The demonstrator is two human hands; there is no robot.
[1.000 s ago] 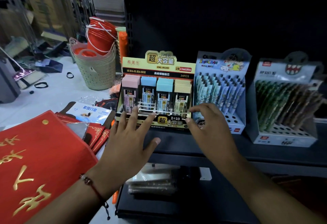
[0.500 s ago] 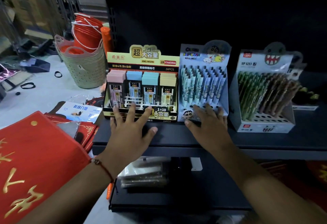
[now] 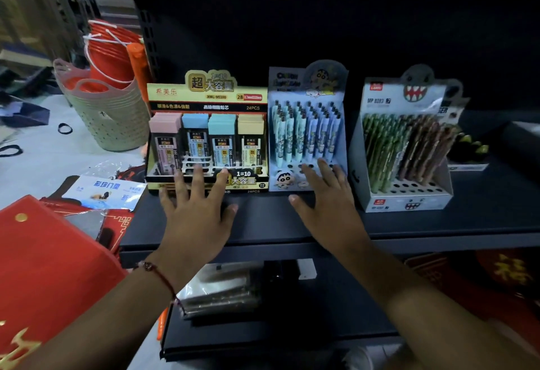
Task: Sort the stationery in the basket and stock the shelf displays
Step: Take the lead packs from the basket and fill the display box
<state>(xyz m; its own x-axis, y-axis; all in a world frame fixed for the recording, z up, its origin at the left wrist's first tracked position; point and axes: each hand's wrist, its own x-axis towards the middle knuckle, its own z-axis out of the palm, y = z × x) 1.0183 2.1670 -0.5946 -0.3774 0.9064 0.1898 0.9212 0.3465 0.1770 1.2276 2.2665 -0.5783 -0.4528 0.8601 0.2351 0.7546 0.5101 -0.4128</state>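
Three display boxes stand side by side on the dark shelf [image 3: 438, 223]. The yellow pencil-lead display box [image 3: 207, 98] holds pink, blue, teal and yellow cases. To its right is the blue cartoon pen display [image 3: 306, 124], then the white monster pen display [image 3: 406, 147] with green and brown pens. My left hand [image 3: 195, 209] is spread flat, its fingertips against the front of the lead box. With straight fingers, my right hand [image 3: 327, 200] touches the lower front of the cartoon pen display.
A stack of perforated baskets [image 3: 111, 118] with red buckets [image 3: 111, 54] inside stands on the floor at left. A red bag with gold characters [image 3: 43, 267] lies at lower left beside a blue-and-white packet [image 3: 105, 191]. A lower shelf holds a clear plastic pack [image 3: 222, 290].
Both hands have slid forward to the fronts of the two boxes. The lead box now stands tight against the cartoon pen display. My view has shifted closer.
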